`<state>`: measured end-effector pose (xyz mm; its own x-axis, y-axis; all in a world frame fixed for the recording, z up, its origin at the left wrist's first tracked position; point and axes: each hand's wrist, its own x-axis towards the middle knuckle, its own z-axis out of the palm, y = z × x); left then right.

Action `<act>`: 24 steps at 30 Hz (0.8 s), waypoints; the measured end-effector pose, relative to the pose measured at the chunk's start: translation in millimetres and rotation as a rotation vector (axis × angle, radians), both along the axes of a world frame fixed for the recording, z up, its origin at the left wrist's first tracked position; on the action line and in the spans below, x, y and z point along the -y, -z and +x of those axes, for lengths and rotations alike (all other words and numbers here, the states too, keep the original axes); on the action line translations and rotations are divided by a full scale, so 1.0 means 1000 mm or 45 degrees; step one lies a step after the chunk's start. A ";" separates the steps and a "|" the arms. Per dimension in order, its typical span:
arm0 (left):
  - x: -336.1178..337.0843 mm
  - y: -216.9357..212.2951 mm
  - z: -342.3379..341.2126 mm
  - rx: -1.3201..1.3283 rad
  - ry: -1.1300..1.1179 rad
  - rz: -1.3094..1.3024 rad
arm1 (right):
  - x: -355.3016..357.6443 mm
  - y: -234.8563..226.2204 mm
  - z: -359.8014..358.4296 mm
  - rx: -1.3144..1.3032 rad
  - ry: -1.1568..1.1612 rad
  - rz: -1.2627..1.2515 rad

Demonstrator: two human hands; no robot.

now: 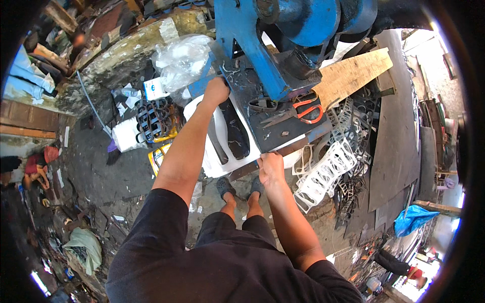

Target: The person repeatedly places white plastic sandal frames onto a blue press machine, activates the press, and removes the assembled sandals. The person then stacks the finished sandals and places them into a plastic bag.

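A white sheet with long sole-shaped cut-outs (218,132) lies at the left edge of a blue press, partly under my left forearm. My left hand (217,92) is closed in a fist at the sheet's far end, against the dark press bed (252,118); what its fingers hold is hidden. Pinched at the sheet's near right corner, beside the bed's front edge, is my right hand (272,165). Scissors with orange handles (307,112) rest on the bed under the blue press head (275,76), next to a small dark ring-shaped piece (262,105).
White cut-out scrap sheets (326,174) are piled right of the press, below a wooden board (356,73). Large dark sheets (391,151) stand beyond. Left are a dark strap bundle (153,121), a small box (155,88) and clear plastic bags (182,58). Other people are at both sides.
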<state>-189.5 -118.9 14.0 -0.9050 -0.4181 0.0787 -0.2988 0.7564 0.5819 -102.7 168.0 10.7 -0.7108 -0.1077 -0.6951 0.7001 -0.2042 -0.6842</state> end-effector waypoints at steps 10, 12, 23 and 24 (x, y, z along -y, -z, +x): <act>0.021 -0.005 0.004 0.110 0.478 0.061 | 0.002 0.003 0.009 -0.454 -0.222 0.354; 0.021 0.002 0.018 -0.228 0.637 -0.129 | 0.006 0.010 0.019 -0.687 -0.236 0.451; 0.027 -0.022 0.006 0.230 0.516 0.104 | 0.031 0.043 0.014 -0.772 -0.174 1.100; 0.028 -0.020 0.005 0.219 0.531 0.110 | 0.030 0.045 0.014 -0.772 -0.166 1.072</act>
<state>-184.4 -146.7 34.1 -0.9942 -0.0133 -0.1066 -0.0766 0.7836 0.6165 -89.1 137.6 -34.0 -0.9830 0.1453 -0.1119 0.1746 0.5540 -0.8140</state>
